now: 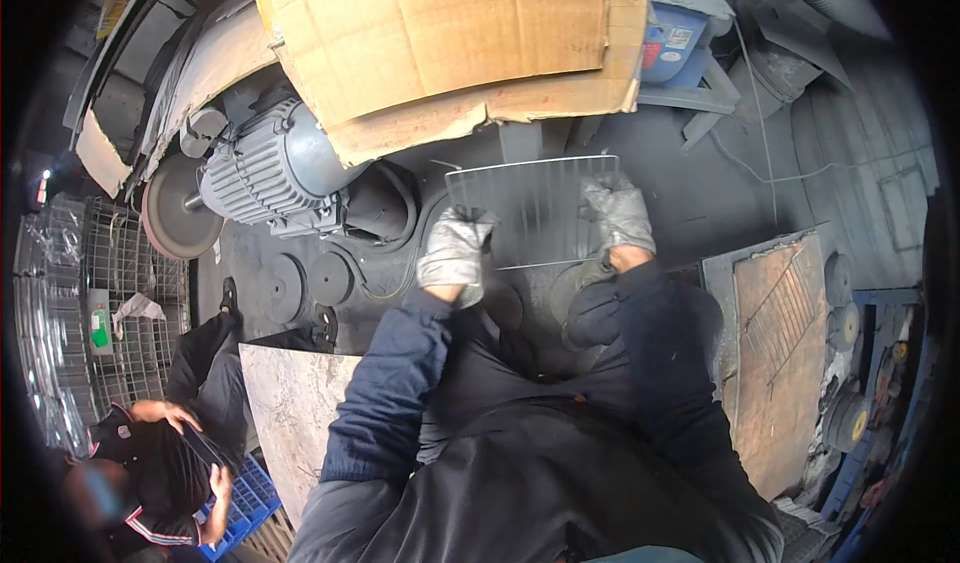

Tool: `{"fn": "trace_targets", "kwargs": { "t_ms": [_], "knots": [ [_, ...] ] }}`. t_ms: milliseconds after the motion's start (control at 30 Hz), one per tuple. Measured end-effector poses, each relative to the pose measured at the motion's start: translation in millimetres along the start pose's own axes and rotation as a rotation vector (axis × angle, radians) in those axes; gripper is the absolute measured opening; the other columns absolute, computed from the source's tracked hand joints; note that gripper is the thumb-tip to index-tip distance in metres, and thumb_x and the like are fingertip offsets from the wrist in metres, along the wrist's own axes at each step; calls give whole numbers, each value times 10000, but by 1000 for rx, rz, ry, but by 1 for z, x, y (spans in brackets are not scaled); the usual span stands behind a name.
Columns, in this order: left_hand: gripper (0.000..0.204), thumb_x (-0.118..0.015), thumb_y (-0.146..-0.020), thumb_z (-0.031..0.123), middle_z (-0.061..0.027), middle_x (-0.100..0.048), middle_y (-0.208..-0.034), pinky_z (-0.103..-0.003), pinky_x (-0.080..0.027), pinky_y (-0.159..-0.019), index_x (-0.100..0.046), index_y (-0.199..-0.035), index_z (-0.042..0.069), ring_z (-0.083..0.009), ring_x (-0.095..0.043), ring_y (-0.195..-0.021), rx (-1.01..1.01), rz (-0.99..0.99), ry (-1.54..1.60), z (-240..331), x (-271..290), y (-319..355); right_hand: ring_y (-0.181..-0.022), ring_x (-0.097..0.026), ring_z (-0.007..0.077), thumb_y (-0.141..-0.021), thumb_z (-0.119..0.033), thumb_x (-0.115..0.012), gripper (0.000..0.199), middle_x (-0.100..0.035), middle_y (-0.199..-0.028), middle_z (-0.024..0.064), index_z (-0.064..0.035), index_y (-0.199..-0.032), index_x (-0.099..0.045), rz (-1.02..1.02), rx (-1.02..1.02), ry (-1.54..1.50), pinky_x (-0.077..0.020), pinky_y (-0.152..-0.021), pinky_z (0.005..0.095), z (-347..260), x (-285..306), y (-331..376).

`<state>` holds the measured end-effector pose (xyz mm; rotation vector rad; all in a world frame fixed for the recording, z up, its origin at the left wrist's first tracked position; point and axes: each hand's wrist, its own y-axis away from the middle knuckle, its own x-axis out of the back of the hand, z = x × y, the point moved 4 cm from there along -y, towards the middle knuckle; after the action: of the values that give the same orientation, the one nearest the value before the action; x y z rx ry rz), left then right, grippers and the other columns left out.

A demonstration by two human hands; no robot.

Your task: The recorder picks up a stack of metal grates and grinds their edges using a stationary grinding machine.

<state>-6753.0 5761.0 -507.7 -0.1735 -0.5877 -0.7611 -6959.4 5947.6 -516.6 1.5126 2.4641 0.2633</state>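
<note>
At the far left, a co-worker in a black top (135, 463) sits with a dark phone; the legs reach toward the working area, so a long object swung that way could catch a foot. Next to them, a brown-rimmed round wheel (180, 206) stands on the shaft of a grey finned electric motor (275, 168). Whether it is turning I cannot tell; if it is, a loose wire end touching it could be snatched. Flat dark discs (283, 288) lie on the floor below, a likely tripping point.

In the middle, the left hand (458, 248), in a grey-white fabric glove, has its fingers curled around the left end of a rectangular thin-wire metal rack (535, 211). The rack hangs between the two hands, above the floor and in front of the knees. The right hand (620, 218), gloved alike, grips the right end; its thumb is not clear. Uneven pull from the two sides could twist the slim wires, and worn glove fabric might snag on them or let them slip. Above, the torn edge of a large brown cardboard sheet (450, 43) sits near the rack, so raising it could make them foul.

To the right, a dark wire grid (780, 313) lies on a stained brown board (775, 393); a careless right elbow might knock it askew.
</note>
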Motion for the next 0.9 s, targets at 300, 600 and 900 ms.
{"fn": "trace_targets", "kwargs": {
  "t_ms": [300, 600, 900],
  "knots": [
    [395, -739, -917, 314, -169, -727, -928, -418, -542, -715, -652, -1105, -23, -288, -692, -795, 85, -211, 26, -12, 31, -14, -671, -659, 159, -896, -124, -742, 212, -680, -799, 67, 13, -1040, -666, 14, -2, 188, -546, -623, 315, 10, -24, 9],
    [379, -744, -896, 369, -186, -724, -877, -422, -525, -729, -688, -952, -1, -360, -688, -825, -67, -111, -107, -35, -9, -15, -664, -655, 165, -877, -187, -794, 306, -698, -808, 81, 55, -1024, -677, 1, -81, 78, -541, -585, 324, -15, -15, 7],
    [260, -778, -862, 206, -99, -712, -867, -346, -523, -708, -665, -983, 5, -219, -671, -776, 90, -23, -109, -69, 112, 51, -704, -622, 125, -896, -67, -754, 153, -666, -835, 20, -25, -1011, -661, -293, -73, -88, -524, -674, 278, 11, -97, 61]
  ]
}}
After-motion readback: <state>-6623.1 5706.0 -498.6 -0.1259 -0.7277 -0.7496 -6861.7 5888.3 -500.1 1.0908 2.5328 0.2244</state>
